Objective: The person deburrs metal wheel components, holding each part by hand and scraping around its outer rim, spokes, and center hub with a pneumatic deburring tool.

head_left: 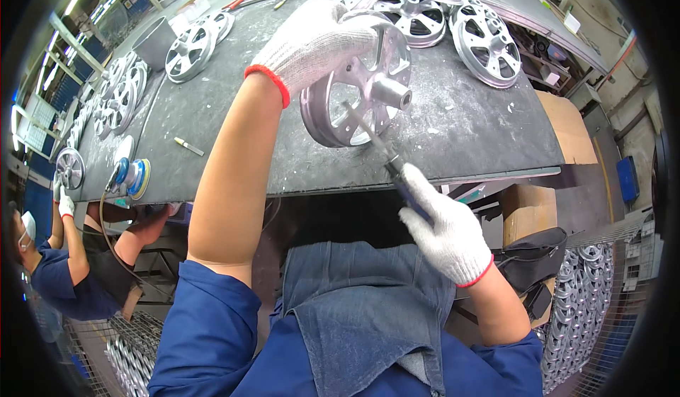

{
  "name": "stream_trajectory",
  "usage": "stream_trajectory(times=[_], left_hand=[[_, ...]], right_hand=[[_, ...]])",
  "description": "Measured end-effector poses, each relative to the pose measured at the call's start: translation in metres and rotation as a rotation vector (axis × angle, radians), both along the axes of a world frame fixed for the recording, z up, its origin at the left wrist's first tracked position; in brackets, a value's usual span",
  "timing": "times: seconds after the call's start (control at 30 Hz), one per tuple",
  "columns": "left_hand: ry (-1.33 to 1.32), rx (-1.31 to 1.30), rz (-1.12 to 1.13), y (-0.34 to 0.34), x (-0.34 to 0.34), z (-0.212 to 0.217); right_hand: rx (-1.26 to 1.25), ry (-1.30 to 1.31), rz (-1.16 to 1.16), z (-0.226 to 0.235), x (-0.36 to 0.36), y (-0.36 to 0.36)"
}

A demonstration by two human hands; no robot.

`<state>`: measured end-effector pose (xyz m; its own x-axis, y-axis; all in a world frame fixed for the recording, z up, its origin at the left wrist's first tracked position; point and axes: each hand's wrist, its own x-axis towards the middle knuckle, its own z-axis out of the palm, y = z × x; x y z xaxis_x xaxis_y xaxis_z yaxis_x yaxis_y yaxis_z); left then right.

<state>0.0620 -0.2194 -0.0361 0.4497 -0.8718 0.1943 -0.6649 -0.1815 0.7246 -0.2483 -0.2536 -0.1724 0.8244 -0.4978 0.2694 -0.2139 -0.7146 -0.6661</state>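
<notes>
My left hand (315, 39), in a white knit glove with a red cuff, is closed over the upper rim of a silver cast-metal spoked wheel (389, 91). The wheel stands tilted on the dark workbench (241, 138), its hub jutting toward the right. In my right hand (450, 237), also gloved, I grip the dark blue handle of a slim metal file (375, 140). Its blade points up and left, with the tip at the wheel's spokes. Whether the tip touches the metal I cannot tell. The left fingertips are partly hidden behind the rim.
More wheels (485, 46) lie at the back right and others (191, 50) at the left. A blue sander (131, 176) rests by the bench's front edge, near a marker pen (188, 146). A co-worker (60, 273) sits at left. A wire basket (581, 305) of metal parts stands at right.
</notes>
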Motion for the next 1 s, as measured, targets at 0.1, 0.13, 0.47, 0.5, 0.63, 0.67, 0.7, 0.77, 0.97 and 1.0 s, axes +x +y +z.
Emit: stream_trajectory(times=[0.1,0.13,0.47,0.5,0.63,0.67,0.7,0.77,0.97,1.0], left_hand=[[-0.018,0.030,-0.025,0.000,0.002,-0.002],[-0.021,0.010,-0.023,0.000,0.000,-0.001],[0.115,-0.071,0.086,0.013,0.002,-0.016],[0.114,-0.073,0.084,0.018,-0.002,-0.023],[0.389,-0.588,0.087,0.057,-0.009,-0.081],[0.377,-0.602,0.134,0.070,-0.008,-0.087],[0.367,-0.612,0.184,0.078,-0.011,-0.092],[0.253,-0.540,0.269,0.075,-0.018,-0.067],[0.213,-0.457,0.246,0.062,0.014,-0.067],[0.216,-0.454,0.264,0.063,0.013,-0.065]], right_hand=[[-0.023,0.111,0.044,0.010,-0.003,-0.001],[-0.042,0.087,0.014,0.010,0.000,-0.005],[0.851,0.056,0.137,-0.006,-0.002,0.030],[1.397,-0.042,0.244,-0.007,-0.008,0.024],[1.414,0.095,0.220,-0.001,-0.008,0.002],[1.108,0.114,0.274,-0.005,-0.004,-0.004],[0.806,0.134,0.322,-0.011,-0.003,-0.006],[0.828,0.055,0.291,-0.008,-0.001,-0.002],[0.453,0.243,0.154,0.003,0.009,-0.009],[0.394,0.175,0.131,-0.006,0.007,-0.008]])
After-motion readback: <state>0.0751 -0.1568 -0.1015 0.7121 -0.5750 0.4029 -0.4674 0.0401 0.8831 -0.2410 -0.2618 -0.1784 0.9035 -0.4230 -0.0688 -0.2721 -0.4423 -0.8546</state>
